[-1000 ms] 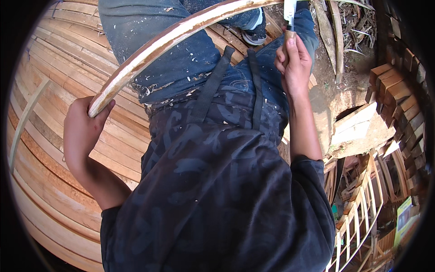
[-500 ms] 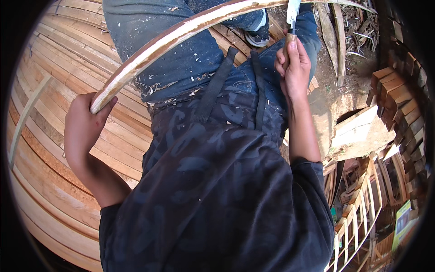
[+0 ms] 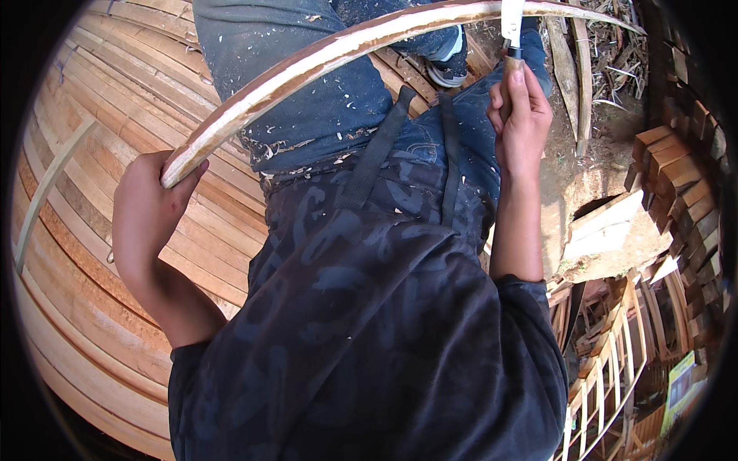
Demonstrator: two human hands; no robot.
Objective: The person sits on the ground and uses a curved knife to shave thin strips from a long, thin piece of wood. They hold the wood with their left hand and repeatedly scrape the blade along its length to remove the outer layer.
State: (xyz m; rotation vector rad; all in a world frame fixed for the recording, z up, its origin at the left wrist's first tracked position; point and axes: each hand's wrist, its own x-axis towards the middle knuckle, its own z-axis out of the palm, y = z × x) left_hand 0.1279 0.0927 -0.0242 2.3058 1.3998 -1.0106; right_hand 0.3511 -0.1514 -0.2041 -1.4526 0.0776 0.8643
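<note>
1. Spreading across the foreground, a dark shirt [image 3: 369, 330] with faint grey-blue brushlike marks falls in soft folds.
2. The left hand [image 3: 150, 203] grips the near end of a long curved wooden strip [image 3: 330, 52], thumb on one side; the other fingers are mostly hidden behind it.
3. The right hand [image 3: 523, 115] has its fingers curled tightly around the wooden handle of a knife [image 3: 513, 32].
4. The strip arcs over the person's lap, pale and shaved along one face, reddish-brown along the other, thinning toward its far right end. The knife's bright blade overlaps it; the blade's tip is cut off by the upper edge, and whether the cutting edge touches the wood cannot be told.
5. Beneath, worn blue jeans [image 3: 307, 84] carry curled shavings, and two flat dark woven straps [image 3: 377, 150] lie over them. A shoe [image 3: 448, 73] shows only partly.
6. Farther out, smooth planks [image 3: 84, 253] bend with the lens at left; at right sit squared wooden blocks [image 3: 669, 157], fibrous scraps [image 3: 615, 69] and a slatted frame [image 3: 607, 392], its lower part cropped.
</note>
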